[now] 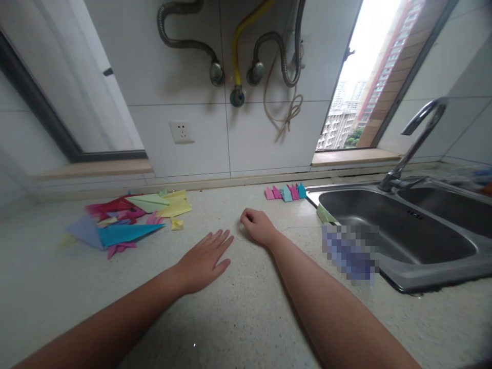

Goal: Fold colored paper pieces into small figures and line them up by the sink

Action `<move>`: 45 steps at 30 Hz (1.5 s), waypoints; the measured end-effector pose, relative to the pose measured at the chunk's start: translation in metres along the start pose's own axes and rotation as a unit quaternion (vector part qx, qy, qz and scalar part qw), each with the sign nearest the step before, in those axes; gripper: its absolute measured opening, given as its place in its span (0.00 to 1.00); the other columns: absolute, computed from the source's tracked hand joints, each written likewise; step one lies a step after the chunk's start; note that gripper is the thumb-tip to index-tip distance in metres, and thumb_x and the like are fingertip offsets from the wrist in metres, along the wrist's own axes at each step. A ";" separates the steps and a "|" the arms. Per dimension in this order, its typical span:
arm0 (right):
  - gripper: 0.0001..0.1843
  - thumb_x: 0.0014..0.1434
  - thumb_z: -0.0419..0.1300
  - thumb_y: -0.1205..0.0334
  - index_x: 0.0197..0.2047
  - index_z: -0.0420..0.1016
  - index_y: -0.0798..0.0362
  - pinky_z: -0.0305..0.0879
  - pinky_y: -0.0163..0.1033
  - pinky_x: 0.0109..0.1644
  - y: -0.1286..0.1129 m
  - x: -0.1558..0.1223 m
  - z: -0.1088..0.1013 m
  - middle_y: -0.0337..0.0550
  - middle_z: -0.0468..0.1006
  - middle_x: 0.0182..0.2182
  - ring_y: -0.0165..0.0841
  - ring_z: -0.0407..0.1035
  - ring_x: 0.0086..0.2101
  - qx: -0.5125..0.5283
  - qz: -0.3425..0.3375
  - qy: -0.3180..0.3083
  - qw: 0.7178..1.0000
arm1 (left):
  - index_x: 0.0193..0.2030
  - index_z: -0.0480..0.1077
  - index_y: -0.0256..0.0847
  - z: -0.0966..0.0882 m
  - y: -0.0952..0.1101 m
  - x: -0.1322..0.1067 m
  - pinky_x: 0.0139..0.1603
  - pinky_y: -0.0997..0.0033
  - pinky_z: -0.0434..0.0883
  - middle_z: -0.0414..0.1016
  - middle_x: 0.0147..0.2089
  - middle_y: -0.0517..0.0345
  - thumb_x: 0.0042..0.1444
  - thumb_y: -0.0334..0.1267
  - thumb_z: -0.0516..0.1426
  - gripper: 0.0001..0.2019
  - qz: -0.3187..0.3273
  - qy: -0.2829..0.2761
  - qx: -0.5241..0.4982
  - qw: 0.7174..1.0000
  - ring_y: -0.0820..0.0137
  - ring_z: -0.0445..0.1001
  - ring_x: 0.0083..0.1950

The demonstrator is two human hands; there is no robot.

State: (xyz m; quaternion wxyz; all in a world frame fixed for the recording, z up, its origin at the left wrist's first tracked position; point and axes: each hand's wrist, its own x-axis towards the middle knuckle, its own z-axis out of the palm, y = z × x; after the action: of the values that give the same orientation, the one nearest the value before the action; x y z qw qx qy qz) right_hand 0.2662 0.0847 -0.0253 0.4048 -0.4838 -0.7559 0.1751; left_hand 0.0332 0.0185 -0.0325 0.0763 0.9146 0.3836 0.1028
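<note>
My left hand [203, 260] lies flat on the speckled countertop [238, 318] with its fingers stretched out and together, holding nothing. My right hand [258, 225] rests on the counter just beyond it, fingers curled into a loose fist with nothing visible in it. To the left lies a heap of coloured folded papers [126, 220]: blue, yellow, green and magenta shapes. A row of small pink and blue folded paper pieces [286, 192] stands by the wall, beyond my right hand.
A steel double sink [400, 266] with a curved tap [417, 138] fills the right side. A green paper piece [326, 214] lies on its left rim. Hoses and a yellow pipe [240, 46] hang on the tiled wall above a socket [182, 131]. Windows flank the wall.
</note>
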 end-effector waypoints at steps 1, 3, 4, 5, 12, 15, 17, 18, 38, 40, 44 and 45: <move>0.11 0.60 0.54 0.62 0.29 0.73 0.52 0.54 0.34 0.34 -0.004 -0.001 0.001 0.37 0.73 0.23 0.30 0.63 0.27 -0.011 -0.008 -0.016 1.000 | 0.73 0.47 0.54 -0.003 0.001 -0.012 0.72 0.51 0.48 0.47 0.75 0.55 0.65 0.48 0.49 0.30 0.000 -0.002 -0.008 1.000 0.63 0.46 0.75; 0.11 0.60 0.54 0.62 0.29 0.74 0.52 0.52 0.35 0.33 -0.012 -0.004 0.002 0.37 0.73 0.22 0.30 0.63 0.26 -0.029 -0.025 -0.043 0.998 | 0.72 0.50 0.58 -0.009 0.000 -0.027 0.72 0.51 0.50 0.50 0.74 0.58 0.65 0.46 0.50 0.29 0.003 -0.004 -0.027 1.000 0.64 0.49 0.74; 0.11 0.60 0.54 0.61 0.29 0.74 0.52 0.52 0.35 0.32 -0.016 -0.006 0.003 0.37 0.73 0.22 0.29 0.62 0.25 -0.039 -0.034 -0.055 0.997 | 0.70 0.54 0.60 -0.011 -0.002 -0.030 0.71 0.51 0.52 0.54 0.72 0.60 0.64 0.45 0.50 0.27 0.005 0.001 -0.036 0.999 0.64 0.52 0.73; 0.12 0.61 0.54 0.61 0.28 0.74 0.52 0.51 0.35 0.32 -0.020 -0.007 0.004 0.37 0.72 0.21 0.29 0.62 0.24 -0.050 -0.044 -0.065 0.996 | 0.68 0.59 0.62 -0.013 -0.004 -0.031 0.71 0.52 0.54 0.59 0.71 0.61 0.64 0.44 0.50 0.24 0.009 0.010 -0.043 0.999 0.65 0.55 0.72; 0.16 0.62 0.53 0.58 0.25 0.73 0.51 0.47 0.38 0.31 -0.053 -0.020 0.018 0.41 0.74 0.21 0.30 0.61 0.23 -0.152 -0.148 -0.134 0.968 | 0.55 0.72 0.53 -0.019 -0.012 -0.024 0.63 0.59 0.63 0.75 0.58 0.57 0.63 0.36 0.52 0.16 0.067 0.071 -0.053 0.994 0.66 0.69 0.61; 0.15 0.63 0.53 0.57 0.27 0.74 0.51 0.47 0.39 0.31 -0.065 -0.026 0.026 0.42 0.75 0.22 0.31 0.61 0.23 -0.164 -0.182 -0.181 0.952 | 0.49 0.73 0.47 -0.023 -0.011 -0.024 0.57 0.60 0.66 0.78 0.49 0.53 0.61 0.35 0.53 0.12 0.077 0.068 -0.044 0.994 0.63 0.73 0.53; 0.16 0.64 0.51 0.58 0.27 0.74 0.50 0.47 0.39 0.31 -0.069 -0.028 0.029 0.42 0.75 0.22 0.31 0.62 0.23 -0.173 -0.181 -0.198 0.948 | 0.44 0.74 0.45 -0.025 -0.012 -0.025 0.55 0.60 0.66 0.78 0.46 0.53 0.60 0.34 0.53 0.09 0.094 0.065 -0.035 0.993 0.63 0.73 0.52; 0.16 0.64 0.51 0.57 0.27 0.73 0.50 0.48 0.39 0.31 -0.071 -0.029 0.030 0.43 0.75 0.23 0.31 0.62 0.23 -0.177 -0.177 -0.203 0.947 | 0.44 0.74 0.45 -0.026 -0.013 -0.025 0.55 0.60 0.66 0.78 0.45 0.53 0.60 0.34 0.53 0.09 0.100 0.064 -0.030 0.992 0.63 0.73 0.51; 0.18 0.65 0.50 0.57 0.25 0.63 0.53 0.46 0.35 0.30 -0.064 -0.023 0.026 0.35 0.63 0.19 0.26 0.54 0.22 -0.140 -0.139 -0.222 0.955 | 0.55 0.72 0.41 -0.103 -0.128 -0.049 0.55 0.55 0.65 0.75 0.54 0.46 0.63 0.42 0.50 0.18 -0.260 0.226 0.211 0.915 0.55 0.70 0.55; 0.17 0.65 0.50 0.58 0.25 0.63 0.53 0.46 0.35 0.30 -0.063 -0.023 0.026 0.35 0.63 0.19 0.26 0.54 0.22 -0.138 -0.139 -0.219 0.956 | 0.49 0.75 0.43 -0.102 -0.143 -0.054 0.52 0.55 0.66 0.76 0.52 0.46 0.62 0.45 0.50 0.17 -0.308 0.199 0.208 0.907 0.53 0.71 0.54; 0.17 0.65 0.51 0.58 0.25 0.64 0.53 0.46 0.35 0.30 -0.063 -0.024 0.026 0.35 0.63 0.19 0.25 0.54 0.22 -0.135 -0.140 -0.214 0.957 | 0.43 0.78 0.42 -0.095 -0.157 -0.057 0.50 0.59 0.66 0.79 0.47 0.46 0.62 0.48 0.48 0.20 -0.345 0.114 0.164 0.917 0.55 0.73 0.50; 0.17 0.65 0.51 0.58 0.25 0.64 0.53 0.46 0.35 0.30 -0.063 -0.024 0.026 0.35 0.63 0.19 0.25 0.54 0.22 -0.133 -0.139 -0.213 0.958 | 0.43 0.78 0.42 -0.093 -0.159 -0.057 0.49 0.60 0.67 0.79 0.46 0.46 0.62 0.49 0.47 0.21 -0.349 0.102 0.155 0.918 0.55 0.74 0.49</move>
State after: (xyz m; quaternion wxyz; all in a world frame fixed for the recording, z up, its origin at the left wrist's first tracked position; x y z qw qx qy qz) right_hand 0.2138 0.0376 -0.0107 0.1862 -0.3750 -0.9010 0.1138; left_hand -0.1376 0.0939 0.0159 -0.0745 0.7073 0.6955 0.1018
